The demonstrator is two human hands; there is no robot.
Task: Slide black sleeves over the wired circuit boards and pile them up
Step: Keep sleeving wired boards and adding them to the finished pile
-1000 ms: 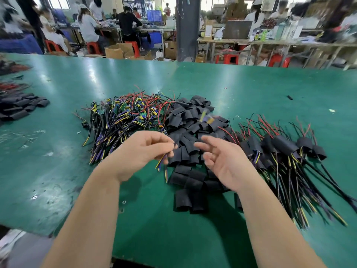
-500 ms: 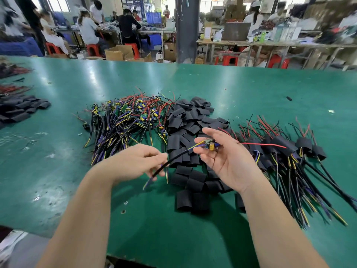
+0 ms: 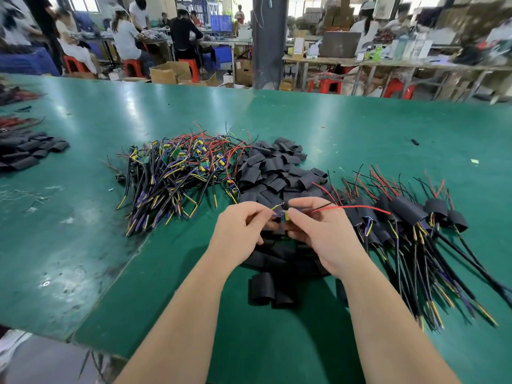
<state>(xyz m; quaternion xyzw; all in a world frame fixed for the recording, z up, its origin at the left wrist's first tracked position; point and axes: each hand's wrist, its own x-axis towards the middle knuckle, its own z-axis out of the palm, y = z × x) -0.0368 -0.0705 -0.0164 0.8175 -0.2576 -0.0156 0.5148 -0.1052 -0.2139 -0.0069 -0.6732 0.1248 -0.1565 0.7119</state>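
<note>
Head camera view, looking down at two bare forearms that reach forward from the lower edge and meet above a green surface (image 3: 360, 134). Both hands hold one wired circuit board (image 3: 285, 215) between them. The left hand (image 3: 241, 228) has its fingers curled in, knuckles up, and pinches the board's left end, where short yellow and purple leads stick out. The right hand (image 3: 324, 234) pinches the board's right end between thumb and forefinger; one red wire (image 3: 360, 207) runs out of it to the right. Whether either hand also holds a sleeve cannot be told.

Three piles lie on the surface, each too dense to count. Bare boards with wires (image 3: 177, 176) sit to the left, loose black sleeves (image 3: 277, 173) lie in the middle, directly under the hands, and sleeved boards (image 3: 410, 217) are piled to the right. A fourth, smaller group of sleeves (image 3: 27, 151) lies at the far left edge.
</note>
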